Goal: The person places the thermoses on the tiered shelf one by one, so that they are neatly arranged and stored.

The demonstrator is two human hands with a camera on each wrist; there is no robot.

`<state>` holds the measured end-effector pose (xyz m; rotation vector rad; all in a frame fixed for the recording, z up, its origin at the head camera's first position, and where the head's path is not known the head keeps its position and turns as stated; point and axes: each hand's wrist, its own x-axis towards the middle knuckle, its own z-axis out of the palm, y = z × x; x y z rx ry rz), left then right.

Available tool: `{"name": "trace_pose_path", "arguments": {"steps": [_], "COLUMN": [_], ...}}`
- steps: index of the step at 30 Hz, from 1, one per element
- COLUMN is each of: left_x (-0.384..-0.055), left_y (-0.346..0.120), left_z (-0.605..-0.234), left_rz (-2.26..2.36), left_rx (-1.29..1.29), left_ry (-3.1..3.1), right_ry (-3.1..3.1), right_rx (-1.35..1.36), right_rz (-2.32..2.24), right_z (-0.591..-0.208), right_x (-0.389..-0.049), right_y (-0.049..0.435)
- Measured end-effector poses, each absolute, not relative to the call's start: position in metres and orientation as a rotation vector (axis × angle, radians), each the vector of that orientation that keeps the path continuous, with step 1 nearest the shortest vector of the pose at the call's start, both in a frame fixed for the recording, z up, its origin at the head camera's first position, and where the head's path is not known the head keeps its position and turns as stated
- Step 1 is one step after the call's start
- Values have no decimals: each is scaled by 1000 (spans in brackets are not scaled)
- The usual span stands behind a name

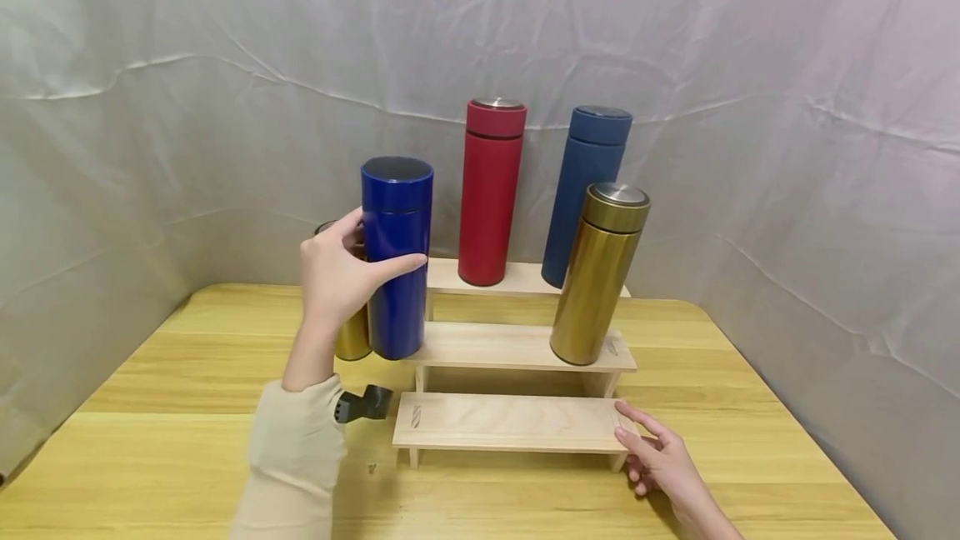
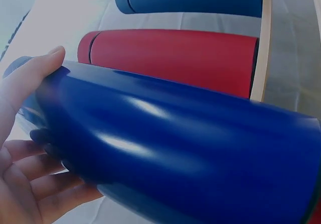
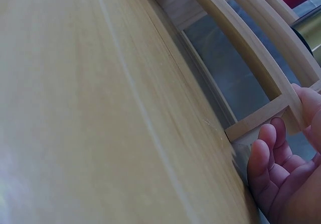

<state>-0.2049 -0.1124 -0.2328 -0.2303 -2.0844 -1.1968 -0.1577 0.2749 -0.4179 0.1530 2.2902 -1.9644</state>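
My left hand (image 1: 333,273) grips a glossy blue thermos flask (image 1: 399,290), thumb across its near side. The flask stands upright at the left end of the middle step, overlapping it in the head view. In the left wrist view the fingers (image 2: 55,186) curl below the blue flask (image 2: 190,143). At the front right, my right hand (image 1: 663,461) holds the end of the lowest step of a three-step wooden riser (image 1: 517,423). In the right wrist view its curled fingers (image 3: 261,156) are beside the riser's leg (image 3: 261,116).
On the top step stand a red flask (image 1: 491,198) and a dark blue flask (image 1: 585,182). A gold flask (image 1: 597,290) is on the middle step's right end. Behind my left hand, another gold flask (image 1: 352,338) is partly hidden. Grey cloth (image 1: 480,23) hangs behind the wooden table (image 1: 187,382).
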Motion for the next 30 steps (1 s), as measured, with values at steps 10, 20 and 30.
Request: {"name": "trace_pose_path", "arguments": {"steps": [10,20,30], "left_x": [-211,-218,-225], "left_y": [-91,-74,-58], "left_z": [-235,-239,-242], "left_rz": [-1269,-1318,-1337], "left_rx": [-298,-315,-319], "left_ry": [-2048,-2053,-2031], "right_ry": [2287,2281,2286], "right_rx": [152,146,148], "right_rz": [-1979,-1981,-1973], "right_z": [-418,-417,-418], "right_x": [-157,-158,-158], "right_y": [275,274,275]}}
